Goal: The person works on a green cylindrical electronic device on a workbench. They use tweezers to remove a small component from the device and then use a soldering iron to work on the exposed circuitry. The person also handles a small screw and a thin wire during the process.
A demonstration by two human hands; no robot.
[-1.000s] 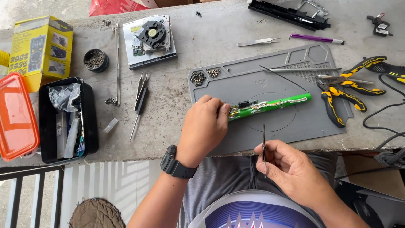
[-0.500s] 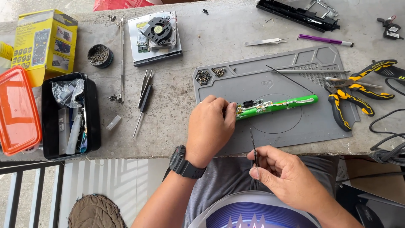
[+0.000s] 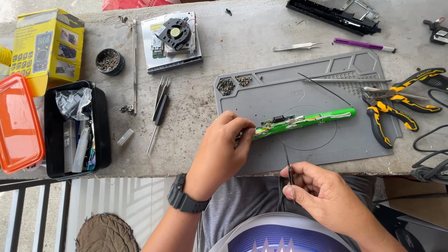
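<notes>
Green battery stick [image 3: 305,122] lies mid-frame on grey mat [image 3: 326,144], left hand [image 3: 224,154] pinching its left end. Right hand [image 3: 322,196] closed on thin probe [image 3: 288,165]. Likely light, rigid; exposed wiring fragile, so grip bare ends.

Rough concrete bench [image 3: 242,42] above daylit railing [image 3: 18,219]

The left hand [image 3: 219,156] covers the near end of the green battery pack [image 3: 303,122], so how the fingers grip it can't be seen. The orange lid [image 3: 16,123] runs off the left edge. The cable [image 3: 431,170] and black part [image 3: 436,30] are cut off at the right. The bits in the round tin [image 3: 109,60] are too small to tell.
</notes>
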